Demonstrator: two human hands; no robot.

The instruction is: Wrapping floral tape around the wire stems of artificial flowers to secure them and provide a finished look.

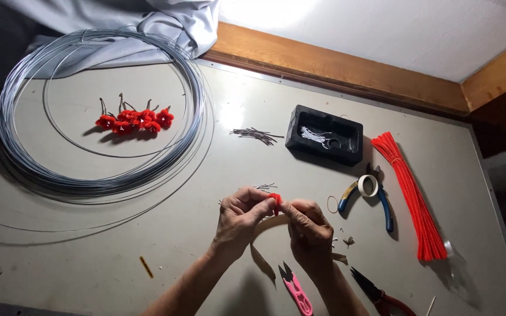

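Observation:
My left hand [239, 219] and my right hand [308, 225] meet over the grey table [89, 263], fingertips pinched together on a small red fuzzy flower piece [275, 199]. Both hands grip it between thumb and fingers. A small heap of short wire bits [265, 187] lies just behind the hands. Pink thread snips [297, 288] rest on the table below my right wrist.
A big coil of grey wire [98, 111] fills the left, with finished red flowers [133, 120] inside it. A black tray [324, 135], cut wires [257, 135], blue-handled pliers with a tape roll [369, 188], a red pipe-cleaner bundle [414, 196] and red-handled pliers [382, 295] lie to the right.

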